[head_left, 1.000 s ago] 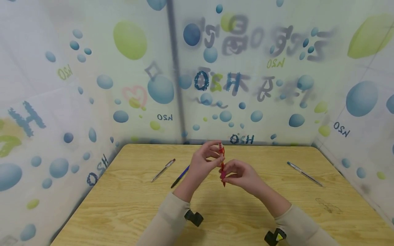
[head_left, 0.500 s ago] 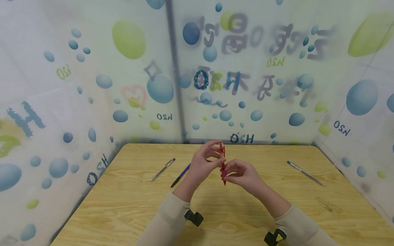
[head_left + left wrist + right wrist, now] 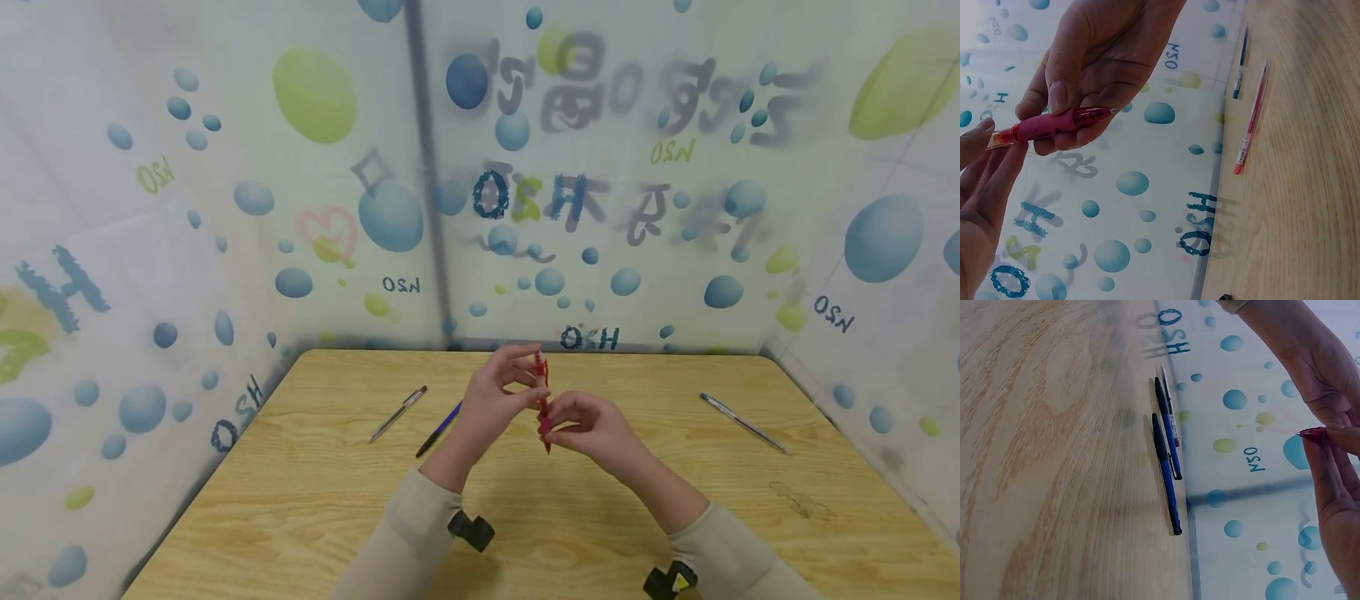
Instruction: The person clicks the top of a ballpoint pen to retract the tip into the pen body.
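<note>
Between both hands a red pen (image 3: 544,423) is held upright above the table, tip downward. My left hand (image 3: 495,396) holds its upper part between thumb and fingers, with the index fingertip at the top end. Lower down, my right hand (image 3: 596,432) pinches the dark pink grip. In the left wrist view, the metal tip of the red pen (image 3: 1047,126) sticks out past the right hand's thumb. The right wrist view shows only the front end of the red pen (image 3: 1314,434); fingers hide the rest.
On the wooden table (image 3: 585,533) lie a clear pen with a dark end (image 3: 397,414), a blue-and-black pen (image 3: 438,430) partly behind the left arm, and a clear blue-ended pen (image 3: 742,422). A red-capped pen (image 3: 1252,119) shows in the left wrist view. Patterned curtains (image 3: 637,167) surround the table.
Hardly anything differs. Both hands keep their grip on the red pen at nearly the same place, with only tiny shifts.
</note>
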The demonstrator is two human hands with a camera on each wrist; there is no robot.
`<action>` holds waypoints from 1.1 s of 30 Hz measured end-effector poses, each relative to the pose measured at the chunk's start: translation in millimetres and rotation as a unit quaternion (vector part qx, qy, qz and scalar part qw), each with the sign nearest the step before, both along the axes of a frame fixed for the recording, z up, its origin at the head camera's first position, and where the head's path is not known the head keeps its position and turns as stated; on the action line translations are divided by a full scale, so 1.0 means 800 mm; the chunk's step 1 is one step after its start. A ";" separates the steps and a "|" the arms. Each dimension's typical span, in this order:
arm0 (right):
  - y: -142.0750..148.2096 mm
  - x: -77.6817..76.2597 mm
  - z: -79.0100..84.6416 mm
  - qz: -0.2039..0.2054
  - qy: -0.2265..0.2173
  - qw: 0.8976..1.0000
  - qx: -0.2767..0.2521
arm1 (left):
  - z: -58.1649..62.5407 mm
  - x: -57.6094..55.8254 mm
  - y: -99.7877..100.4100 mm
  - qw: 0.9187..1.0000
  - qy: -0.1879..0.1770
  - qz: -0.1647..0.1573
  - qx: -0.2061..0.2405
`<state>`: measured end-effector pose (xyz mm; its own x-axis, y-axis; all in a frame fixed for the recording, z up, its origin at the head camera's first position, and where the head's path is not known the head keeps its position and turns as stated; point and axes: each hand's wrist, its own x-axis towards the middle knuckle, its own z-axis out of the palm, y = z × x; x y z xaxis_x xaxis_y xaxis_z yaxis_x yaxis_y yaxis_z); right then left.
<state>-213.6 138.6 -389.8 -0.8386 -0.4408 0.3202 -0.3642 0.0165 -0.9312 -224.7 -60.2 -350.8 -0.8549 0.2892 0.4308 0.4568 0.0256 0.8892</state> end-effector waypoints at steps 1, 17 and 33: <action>0.000 0.000 0.000 0.000 0.000 1.000 0.001 | 0.000 0.000 0.000 1.000 0.000 0.000 -0.002; 0.002 0.002 0.001 0.009 -0.008 1.000 0.009 | 0.000 -0.004 -0.001 1.000 0.007 0.000 -0.017; 0.003 0.003 0.001 0.001 -0.023 1.000 0.021 | -0.003 -0.004 -0.002 0.999 0.011 -0.024 -0.035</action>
<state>-211.5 140.7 -388.9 -0.8513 -0.4539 0.2631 -0.3215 0.0551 -0.9453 -227.6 -61.9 -353.0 -0.8296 0.3595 0.4272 0.4791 0.0654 0.8753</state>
